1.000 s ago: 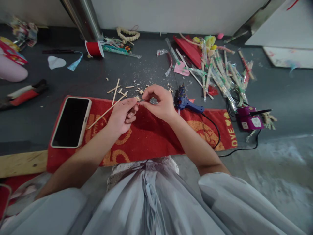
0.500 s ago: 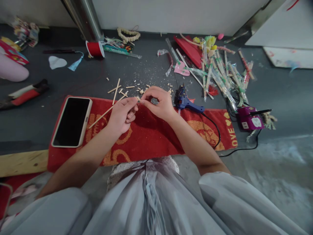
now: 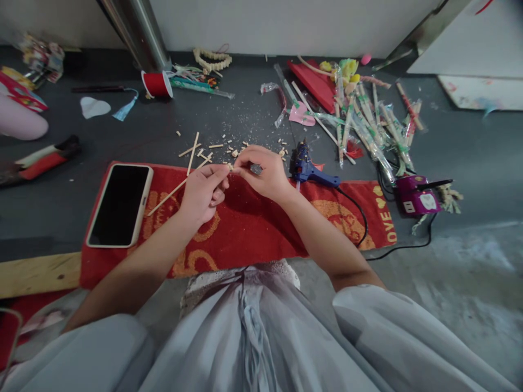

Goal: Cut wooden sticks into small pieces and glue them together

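Observation:
My left hand (image 3: 206, 190) is closed in a pinch on a small pale wooden piece (image 3: 231, 167) above the red towel (image 3: 253, 234). From the other side my right hand (image 3: 263, 171) meets it, thumb and forefinger pinched at the same piece; its exact shape is mostly covered by the fingertips. Just beyond both hands lie short cut bits of wooden stick (image 3: 229, 149) and pale crumbs. A long thin wooden stick (image 3: 169, 191) slants beside my left hand, with shorter sticks (image 3: 193, 152) crossed behind it. To the right of my right hand rests a blue glue gun (image 3: 312, 171).
A phone (image 3: 120, 207) lies on the towel's left end. Pliers (image 3: 41, 160) and a red thread spool (image 3: 157, 84) are farther left. Wrapped sticks (image 3: 368, 120) pile up at the back right, near a purple power socket (image 3: 417, 197) whose black cable crosses the towel.
My hands stay almost in place, fingertips together at the small wooden piece, with slight finger shifts. The whole view moves only a little.

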A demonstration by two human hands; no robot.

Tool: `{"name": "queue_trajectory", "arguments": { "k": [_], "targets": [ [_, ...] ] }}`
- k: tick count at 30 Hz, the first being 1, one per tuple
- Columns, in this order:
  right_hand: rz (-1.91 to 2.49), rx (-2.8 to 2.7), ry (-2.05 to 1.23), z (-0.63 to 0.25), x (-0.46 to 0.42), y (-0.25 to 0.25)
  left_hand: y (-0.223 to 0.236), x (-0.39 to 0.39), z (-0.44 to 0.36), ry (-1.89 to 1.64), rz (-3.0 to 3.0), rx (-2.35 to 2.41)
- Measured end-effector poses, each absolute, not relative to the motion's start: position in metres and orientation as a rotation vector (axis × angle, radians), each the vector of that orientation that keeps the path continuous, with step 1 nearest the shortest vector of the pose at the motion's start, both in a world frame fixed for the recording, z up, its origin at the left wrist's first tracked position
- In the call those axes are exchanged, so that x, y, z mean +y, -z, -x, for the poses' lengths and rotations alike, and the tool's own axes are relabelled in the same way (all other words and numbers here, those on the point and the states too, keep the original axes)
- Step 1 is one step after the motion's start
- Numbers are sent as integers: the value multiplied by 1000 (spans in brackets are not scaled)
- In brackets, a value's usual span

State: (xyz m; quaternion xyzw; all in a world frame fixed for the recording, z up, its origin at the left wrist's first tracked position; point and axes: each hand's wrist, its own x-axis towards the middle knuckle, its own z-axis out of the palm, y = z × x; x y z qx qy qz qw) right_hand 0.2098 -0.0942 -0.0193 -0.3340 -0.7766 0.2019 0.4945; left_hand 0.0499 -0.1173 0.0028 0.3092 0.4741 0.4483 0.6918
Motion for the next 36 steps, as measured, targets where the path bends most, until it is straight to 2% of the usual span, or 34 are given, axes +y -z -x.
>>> {"name": "queue_trajectory", "arguments": {
  "k": [8,29,36],
  "targets": [
    [907,-1844,-690,-212,-94,21,-7,-115,-49,-939,-623,1046],
    [760,-1986,-588,-216,-93,19,-5,-113,-45,-866,-687,1043],
    [772,-1933,-655,-216,-93,18,-7,-112,-45,-856,-674,1025]
  ]
}}
